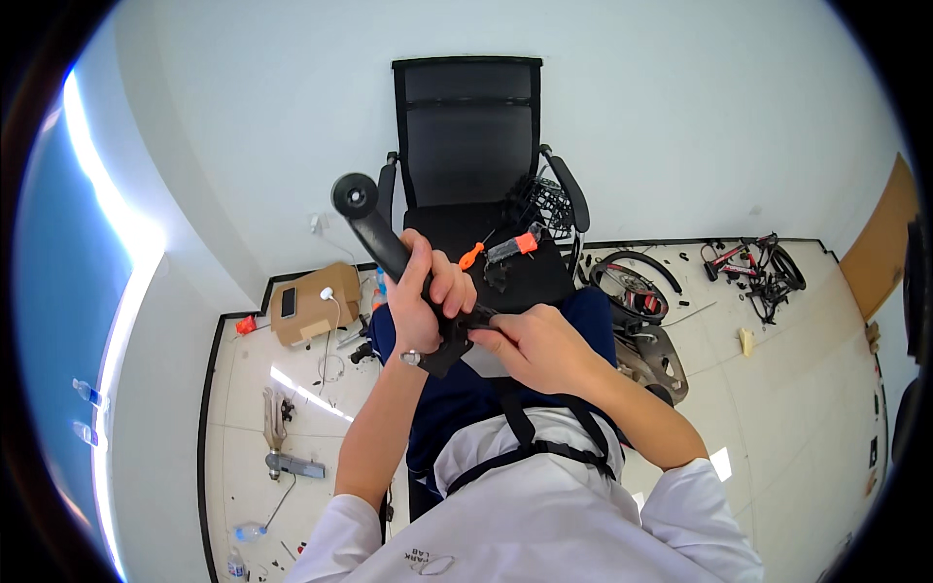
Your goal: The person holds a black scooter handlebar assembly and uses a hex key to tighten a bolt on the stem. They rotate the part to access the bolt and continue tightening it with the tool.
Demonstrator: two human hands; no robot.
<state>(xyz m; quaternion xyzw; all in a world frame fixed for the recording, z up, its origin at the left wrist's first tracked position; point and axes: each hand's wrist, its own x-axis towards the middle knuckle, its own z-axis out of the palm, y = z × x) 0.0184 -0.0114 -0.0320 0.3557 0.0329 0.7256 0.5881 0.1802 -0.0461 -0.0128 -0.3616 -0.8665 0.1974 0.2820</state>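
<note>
The left hand (428, 291) is wrapped round the black tube (381, 241), fingers curled over its middle. The thumb and forefinger of the right hand (544, 345) come in at its dark lower end; whether they pinch the tube itself, a smaller bit on it, or nothing at all, I cannot tell.

The tube is held aslant above the lap, its round, hollow-looking end up and to the left, its bulkier end down between the hands. It looks stiff and should not bend under a firm squeeze. I would guess a moderate weight (metal or hard plastic, the finish does not settle it), with more of it toward the lower end. The smooth shaft may turn in a loose palm, so the wrap round the middle seems the right hold, leaving fingertips free for the lower end, where small parts could be more fragile.

Beyond the hands, the chair (468, 155) carries an orange screwdriver (471, 257) on its seat; a wheel (630, 287) lies on the floor to the right, cardboard (316, 316) to the left.
</note>
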